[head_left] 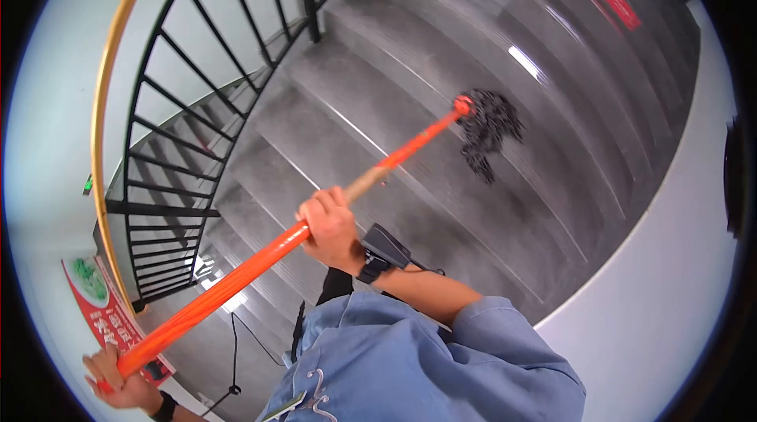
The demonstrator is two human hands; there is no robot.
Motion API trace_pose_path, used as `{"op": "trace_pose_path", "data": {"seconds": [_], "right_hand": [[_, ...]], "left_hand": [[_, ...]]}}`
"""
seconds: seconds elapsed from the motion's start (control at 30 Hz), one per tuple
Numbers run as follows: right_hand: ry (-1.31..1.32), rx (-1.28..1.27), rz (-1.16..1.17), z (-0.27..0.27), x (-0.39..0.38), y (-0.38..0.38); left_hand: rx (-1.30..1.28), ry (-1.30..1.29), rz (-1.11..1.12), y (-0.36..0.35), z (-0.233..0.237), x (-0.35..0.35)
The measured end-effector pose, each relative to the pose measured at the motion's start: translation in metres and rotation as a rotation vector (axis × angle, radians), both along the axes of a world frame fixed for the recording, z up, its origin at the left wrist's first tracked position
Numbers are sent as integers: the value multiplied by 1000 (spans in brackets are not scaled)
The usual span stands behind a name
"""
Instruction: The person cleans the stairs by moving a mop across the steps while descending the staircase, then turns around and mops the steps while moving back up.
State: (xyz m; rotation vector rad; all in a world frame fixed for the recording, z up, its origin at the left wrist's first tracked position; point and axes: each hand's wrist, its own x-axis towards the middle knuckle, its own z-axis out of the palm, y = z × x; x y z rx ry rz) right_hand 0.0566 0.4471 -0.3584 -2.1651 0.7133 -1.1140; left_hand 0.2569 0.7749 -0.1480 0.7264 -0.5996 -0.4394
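A mop (213, 296) with an orange-red handle slants across the view from lower left to upper right. My right hand (328, 221) is wrapped around the middle of the handle, just below a bare tan section. Close to the handle's lower-left end, my left hand (118, 381) grips it, with the fingers curled over the end. Dark grey strands of the mop head (493, 126) spread over a stair tread and hang over its edge. A red socket joins them to the handle.
Grey stairs (441, 209) curve through the view, with pale strips along the tread edges. A black railing (193, 83) with a wooden handrail (101, 114) runs along the left. A white wall (631, 280) bounds the right. Red signs (617, 4) lie on upper steps; a poster (106, 304) is lower left.
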Motion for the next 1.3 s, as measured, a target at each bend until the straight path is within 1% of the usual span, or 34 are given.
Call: {"op": "trace_pose_path", "data": {"seconds": [0.03,0.07,0.1,0.13,0.17,0.2,0.23,0.27,0.3,0.33,0.4,0.43,0.47,0.53,0.57,0.6,0.63,0.67,0.7,0.77,0.83,0.9,0.93,0.97,1.03,1.07,1.1,1.13,1.17,1.2,1.23,1.27,1.3], "right_hand": [[-89,12,89,4,21,-2],[-104,10,111,4,40,-8],[-118,3,191,1,59,-17],[-132,-4,267,-3,78,-27],[-101,-34,323,-12,96,-42],[-68,-66,375,-26,114,-57],[-78,-66,377,-42,132,-70],[-94,-70,341,-58,149,-82],[-110,-75,303,-69,157,-90],[-118,-79,295,-76,157,-96],[74,-16,342,-77,151,-105],[25,-26,369,-75,143,-105],[31,-17,364,-74,133,-100],[2,-20,350,-73,115,-81],[40,-6,373,-67,99,-70],[77,7,389,-59,82,-58],[37,-11,405,-50,67,-47],[1,-28,422,-43,51,-36],[-43,-7,413,-37,33,-25],[-87,17,377,-21,-6,-4],[64,152,288,-6,-55,11],[65,191,203,-6,-99,21],[68,223,142,-9,-123,23],[83,232,118,-15,-147,22],[228,228,-55,-37,-193,19],[276,219,-102,-51,-218,16],[328,211,-147,-66,-246,11],[260,173,-221,-78,-276,9],[193,128,-290,-89,-307,8],[249,148,-359,-98,-338,9],[307,166,-419,-108,-370,12],[359,174,-461,-129,-407,17],[409,179,-499,-148,-443,21]], "left_hand": [[18,-33,86,8,8,-13],[36,-67,169,15,12,-27],[58,-170,139,11,12,-41],[153,-361,252,17,0,-42],[68,-152,219,16,-8,-51],[94,-152,245,6,-22,-64],[120,-152,270,-7,-36,-78],[258,-360,355,-35,-52,-90],[346,-411,432,-67,-61,-107],[433,-462,506,-88,-66,-118],[420,-524,482,-92,-61,-114],[421,-568,464,-93,-57,-116],[428,-563,454,-85,-53,-115],[356,-487,522,-50,-40,-94],[412,-688,720,-27,-35,-81],[360,-677,820,-35,-18,-86],[310,-665,922,-43,-1,-91],[180,-430,916,-68,30,-113],[181,-429,887,-66,45,-114],[23,-383,828,-54,64,-102],[30,-344,781,-61,73,-100],[75,-263,745,-73,69,-93],[105,-198,725,-94,61,-97],[276,-318,753,-82,36,-68],[378,-274,552,-106,-5,-67],[310,-104,332,-148,-14,-103],[254,-40,126,-172,-33,-120],[195,28,-74,-192,-55,-136],[218,-3,-233,-210,-77,-150],[233,-33,-387,-225,-99,-165],[258,-56,-507,-243,-112,-194],[282,-79,-620,-257,-125,-225],[300,-337,-638,-263,-149,-243]]}}
